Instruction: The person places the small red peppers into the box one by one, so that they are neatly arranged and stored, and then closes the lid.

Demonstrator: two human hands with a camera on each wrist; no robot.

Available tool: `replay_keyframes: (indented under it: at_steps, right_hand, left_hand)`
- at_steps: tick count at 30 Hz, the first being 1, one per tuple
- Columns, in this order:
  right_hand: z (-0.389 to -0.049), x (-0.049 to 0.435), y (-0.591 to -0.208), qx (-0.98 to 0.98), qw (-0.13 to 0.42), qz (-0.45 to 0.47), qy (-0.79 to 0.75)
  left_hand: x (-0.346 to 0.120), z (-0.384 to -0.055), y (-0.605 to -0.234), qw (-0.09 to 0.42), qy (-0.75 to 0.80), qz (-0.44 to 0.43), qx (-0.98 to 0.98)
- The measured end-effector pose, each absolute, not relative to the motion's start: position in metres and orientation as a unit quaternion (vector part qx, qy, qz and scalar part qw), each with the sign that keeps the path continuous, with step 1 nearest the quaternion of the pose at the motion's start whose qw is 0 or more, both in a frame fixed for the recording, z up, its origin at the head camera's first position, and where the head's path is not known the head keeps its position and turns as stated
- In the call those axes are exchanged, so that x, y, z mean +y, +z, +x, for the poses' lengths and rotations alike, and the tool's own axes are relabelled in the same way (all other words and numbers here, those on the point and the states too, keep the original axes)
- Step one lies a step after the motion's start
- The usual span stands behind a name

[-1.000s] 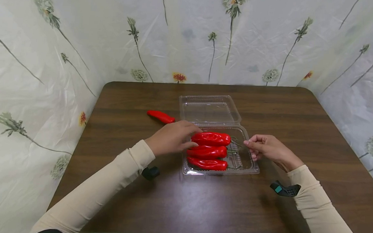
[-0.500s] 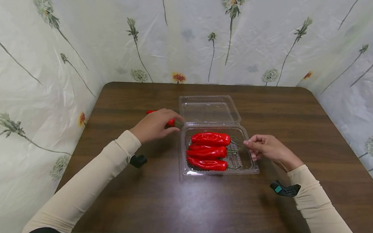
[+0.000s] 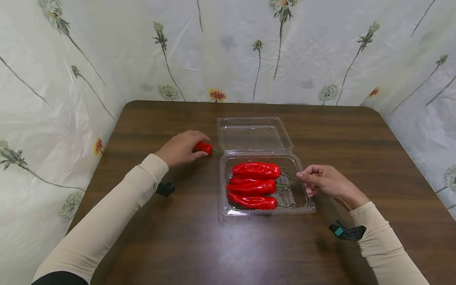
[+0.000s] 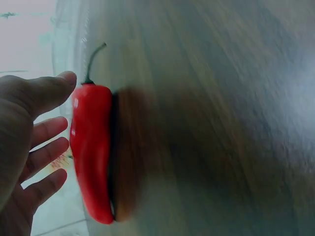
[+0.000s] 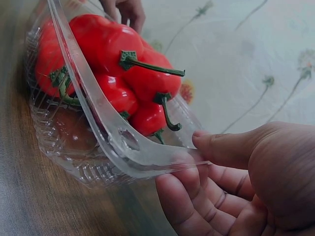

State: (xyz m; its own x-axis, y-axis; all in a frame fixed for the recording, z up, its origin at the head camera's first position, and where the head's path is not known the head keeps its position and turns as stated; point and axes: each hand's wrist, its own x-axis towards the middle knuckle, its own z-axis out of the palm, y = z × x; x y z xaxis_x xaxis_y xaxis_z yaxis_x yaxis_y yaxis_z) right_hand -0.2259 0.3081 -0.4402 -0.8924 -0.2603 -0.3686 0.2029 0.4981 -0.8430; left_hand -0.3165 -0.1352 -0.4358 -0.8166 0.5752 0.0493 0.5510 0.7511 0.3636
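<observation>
A single red chili pepper (image 3: 203, 147) with a green stem lies on the table, left of a clear plastic clamshell box (image 3: 300, 203). My left hand (image 3: 181, 149) reaches over this pepper. In the left wrist view its thumb and fingers are spread along one side of the pepper (image 4: 93, 147), not closed round it. My right hand (image 3: 327, 183) pinches the box's right rim between thumb and fingers, as the right wrist view shows at the rim corner (image 5: 147, 162). Several red peppers (image 3: 252, 186) lie inside the box, stems pointing right.
The box's lid (image 3: 253, 135) is folded back flat on the brown wooden table (image 3: 159, 243). Floral plastic sheeting (image 3: 226, 42) hangs behind the table and along both sides.
My left hand has moved left from the peppers in the box to the lone pepper on the table. My right hand has stayed on the box's rim.
</observation>
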Motion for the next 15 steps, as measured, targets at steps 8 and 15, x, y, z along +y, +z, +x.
replay_keyframes:
  at_steps: [8, 15]
  right_hand:
    - [-0.227, 0.308, -0.44, 0.835, 0.233, -0.018, -0.498]
    - [-0.227, 0.308, -0.44, 0.834, 0.233, -0.019, -0.499]
  left_hand:
    - [-0.139, -0.323, -0.447, 0.053, 0.16, 0.297, 0.94]
    - [-0.138, -0.325, -0.452, 0.038, 0.145, 0.309, 0.939]
